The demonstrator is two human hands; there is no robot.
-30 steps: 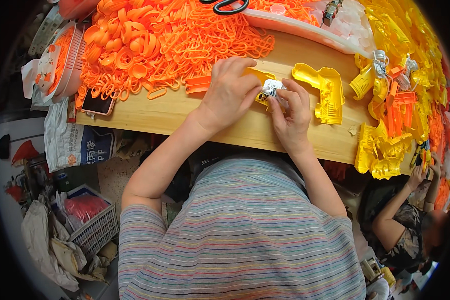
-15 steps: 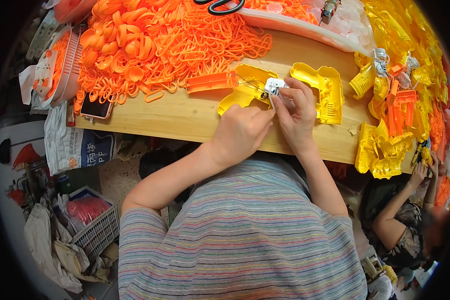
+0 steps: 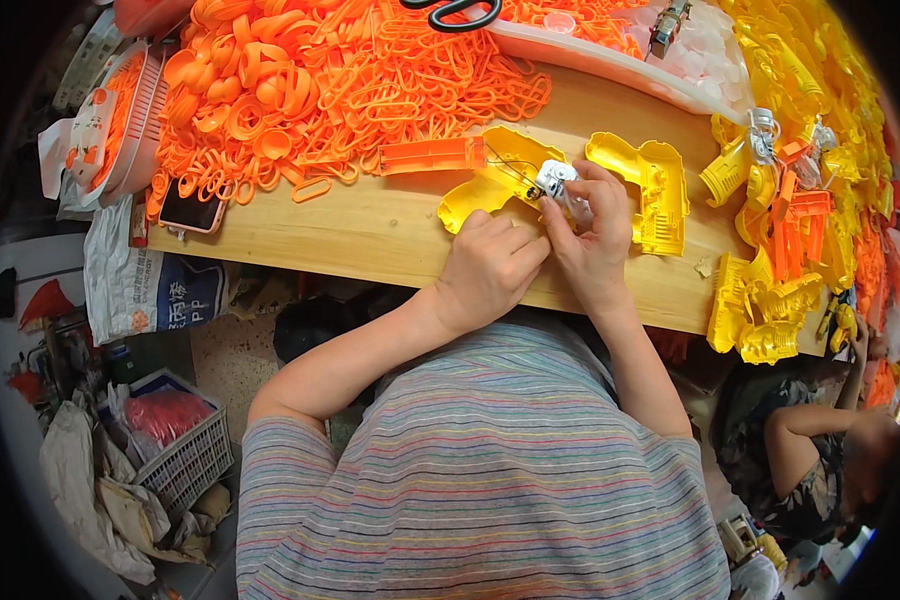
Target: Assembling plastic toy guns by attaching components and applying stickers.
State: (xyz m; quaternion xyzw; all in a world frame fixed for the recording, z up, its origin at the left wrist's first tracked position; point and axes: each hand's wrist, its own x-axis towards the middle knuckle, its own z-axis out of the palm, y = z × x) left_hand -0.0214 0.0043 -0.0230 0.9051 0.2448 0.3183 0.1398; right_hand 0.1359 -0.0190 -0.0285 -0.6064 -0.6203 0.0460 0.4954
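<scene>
My right hand (image 3: 598, 228) pinches a small white plastic mechanism (image 3: 554, 176) between thumb and fingers above the table. Close beside it, my left hand (image 3: 494, 262) is closed with the knuckles up, and whatever its fingers hold is hidden. Thin dark wires link the mechanism's side to an orange open-topped case (image 3: 433, 155). One yellow gun-shaped shell half (image 3: 515, 152) lies under the wires, partly covered by my left hand. A second yellow shell half (image 3: 660, 205), hollow side up, rests just right of my right hand.
Orange rings and loops (image 3: 360, 90) are heaped at the back left, near a phone (image 3: 192, 208). Black-handled scissors (image 3: 452, 14) lie by a translucent tray (image 3: 620, 70). Yellow shells (image 3: 765, 310) pile up on the right, where another person (image 3: 805, 450) sits.
My left hand has drawn slightly back from the mechanism, its fingers more curled. My right hand still holds the mechanism, which is tilted a little differently. The other person's arm has moved.
</scene>
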